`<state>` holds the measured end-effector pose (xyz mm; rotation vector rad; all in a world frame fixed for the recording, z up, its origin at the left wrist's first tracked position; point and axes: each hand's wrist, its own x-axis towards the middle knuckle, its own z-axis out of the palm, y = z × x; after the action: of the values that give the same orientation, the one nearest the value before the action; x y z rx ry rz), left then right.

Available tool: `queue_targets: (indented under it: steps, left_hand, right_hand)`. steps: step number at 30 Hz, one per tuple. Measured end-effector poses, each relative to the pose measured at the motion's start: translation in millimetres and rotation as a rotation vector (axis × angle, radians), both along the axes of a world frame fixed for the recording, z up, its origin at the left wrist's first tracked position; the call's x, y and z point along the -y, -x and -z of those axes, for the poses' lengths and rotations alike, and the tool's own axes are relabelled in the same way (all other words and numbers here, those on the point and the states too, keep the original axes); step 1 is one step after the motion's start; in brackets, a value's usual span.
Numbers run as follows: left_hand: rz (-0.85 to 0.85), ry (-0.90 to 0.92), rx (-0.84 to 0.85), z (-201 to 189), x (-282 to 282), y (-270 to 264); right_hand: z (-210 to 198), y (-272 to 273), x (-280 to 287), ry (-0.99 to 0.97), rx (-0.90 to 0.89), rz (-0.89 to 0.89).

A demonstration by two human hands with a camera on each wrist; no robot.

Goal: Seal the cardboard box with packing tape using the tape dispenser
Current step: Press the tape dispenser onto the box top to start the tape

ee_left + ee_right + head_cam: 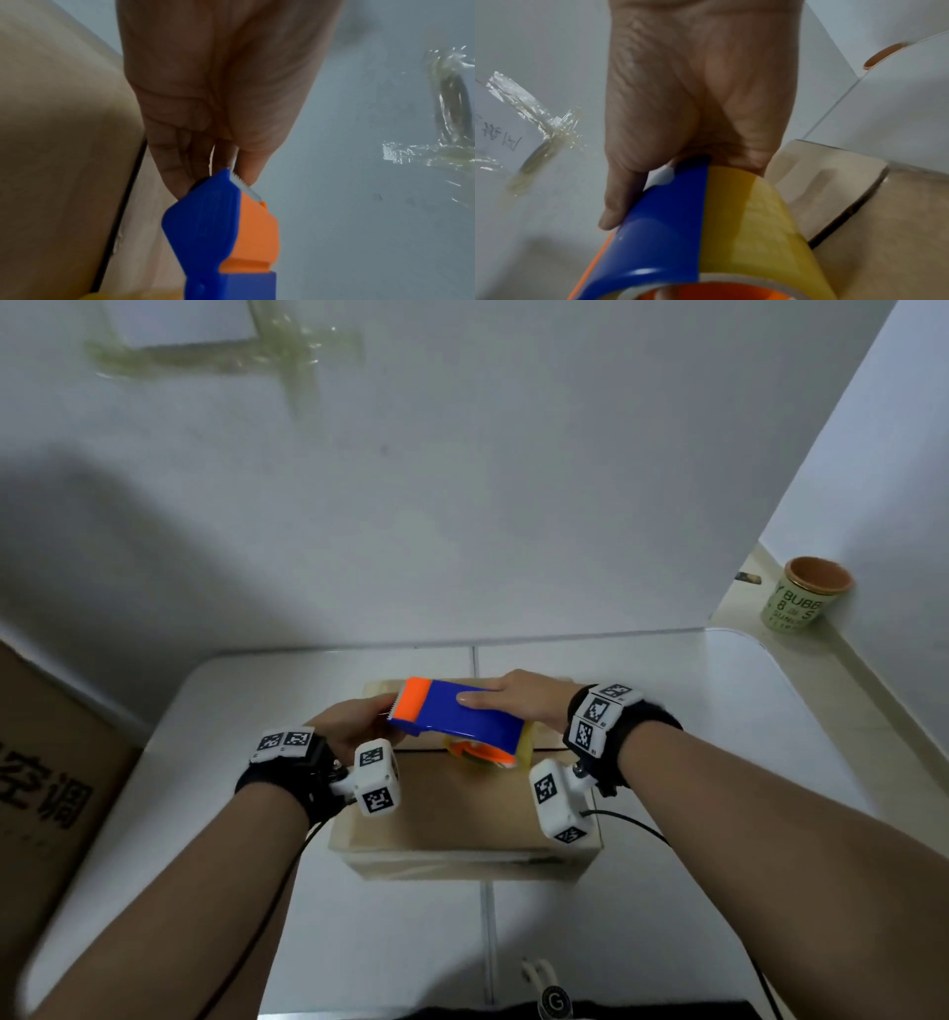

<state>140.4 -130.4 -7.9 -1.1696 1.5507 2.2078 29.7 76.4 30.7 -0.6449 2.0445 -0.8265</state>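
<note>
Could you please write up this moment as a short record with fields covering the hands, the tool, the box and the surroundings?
right hand: right hand grips the tape dispenser by its blue body
left hand: left hand pinches at the serrated blade end, fingertips beside the teeth
tape: yellowish tape roll mounted in the dispenser
box: cardboard box on the white table, below the dispenser; flaps down, seam visible
surroundings: paper cup on ledge at right; large carton at left
</note>
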Motion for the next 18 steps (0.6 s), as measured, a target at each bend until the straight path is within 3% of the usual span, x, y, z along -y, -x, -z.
queue_targets:
  steps: [11, 18]
  left_hand:
    - [0.101, 0.118, -0.002, 12.7, 10.9, -12.1]
    - [0.11, 0.125, -0.04, 21.2, 12.7, -13.1]
  right_hand:
    - [-5.4, 0.9, 31.2, -0.225, -0.079, -0.181]
    - [-16.6, -1.7, 40.8, -0.279, 0.129, -0.158]
